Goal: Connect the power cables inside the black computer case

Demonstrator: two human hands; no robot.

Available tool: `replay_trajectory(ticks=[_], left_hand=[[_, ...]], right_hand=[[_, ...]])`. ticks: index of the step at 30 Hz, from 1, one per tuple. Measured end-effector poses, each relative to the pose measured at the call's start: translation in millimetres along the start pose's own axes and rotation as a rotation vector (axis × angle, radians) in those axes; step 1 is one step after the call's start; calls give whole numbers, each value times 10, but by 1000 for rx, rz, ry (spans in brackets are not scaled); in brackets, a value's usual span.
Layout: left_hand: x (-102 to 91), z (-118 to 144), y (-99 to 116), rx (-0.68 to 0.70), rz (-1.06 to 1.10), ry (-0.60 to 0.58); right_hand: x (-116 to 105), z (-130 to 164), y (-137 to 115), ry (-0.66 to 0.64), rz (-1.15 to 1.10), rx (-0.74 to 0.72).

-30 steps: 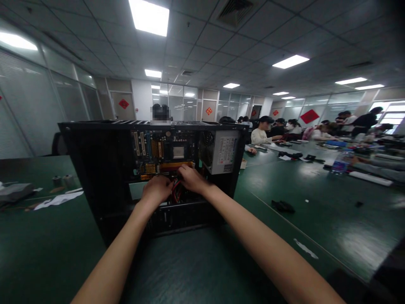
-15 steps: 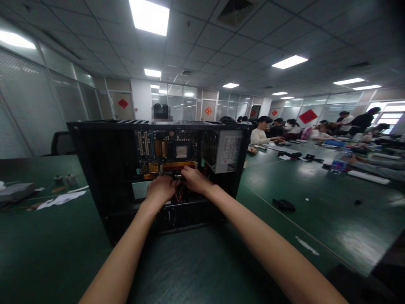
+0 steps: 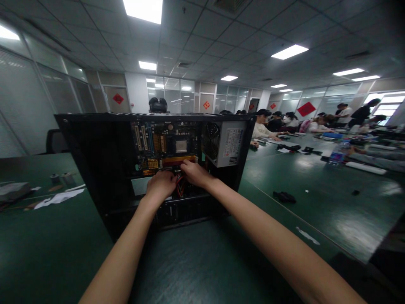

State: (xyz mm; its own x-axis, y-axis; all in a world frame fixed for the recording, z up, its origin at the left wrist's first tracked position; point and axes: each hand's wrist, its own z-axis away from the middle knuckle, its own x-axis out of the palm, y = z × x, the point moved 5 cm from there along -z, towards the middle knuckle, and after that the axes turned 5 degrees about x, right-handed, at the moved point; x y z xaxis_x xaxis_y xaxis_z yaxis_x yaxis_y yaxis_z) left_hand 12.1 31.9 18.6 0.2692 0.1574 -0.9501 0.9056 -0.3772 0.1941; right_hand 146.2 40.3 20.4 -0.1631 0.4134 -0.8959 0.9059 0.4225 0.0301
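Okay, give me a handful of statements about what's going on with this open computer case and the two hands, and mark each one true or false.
1. Both hands are inside the open computer case. True: the left hand and right hand sit close together just below the motherboard.
2. The power supply sits to the left of the motherboard. False: it is on the right side of the case, fan facing the board.
3. A bundle of red wires shows between the two hands. True.
4. The case stands on a white table. False: the table is dark green.
5. Other people sit further along the table on the right. True.
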Motion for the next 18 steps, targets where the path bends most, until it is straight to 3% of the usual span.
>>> replay_trajectory(ticks=[8, 12, 18], left_hand=[[-105, 99, 118, 74, -172, 120], [-110, -7, 150, 164, -214, 81], [-74, -89, 156, 165, -244, 35]], right_hand=[[-33, 6, -21, -19, -3, 37], [-42, 11, -24, -5, -17, 48], [-28, 42, 25, 29, -35, 64]])
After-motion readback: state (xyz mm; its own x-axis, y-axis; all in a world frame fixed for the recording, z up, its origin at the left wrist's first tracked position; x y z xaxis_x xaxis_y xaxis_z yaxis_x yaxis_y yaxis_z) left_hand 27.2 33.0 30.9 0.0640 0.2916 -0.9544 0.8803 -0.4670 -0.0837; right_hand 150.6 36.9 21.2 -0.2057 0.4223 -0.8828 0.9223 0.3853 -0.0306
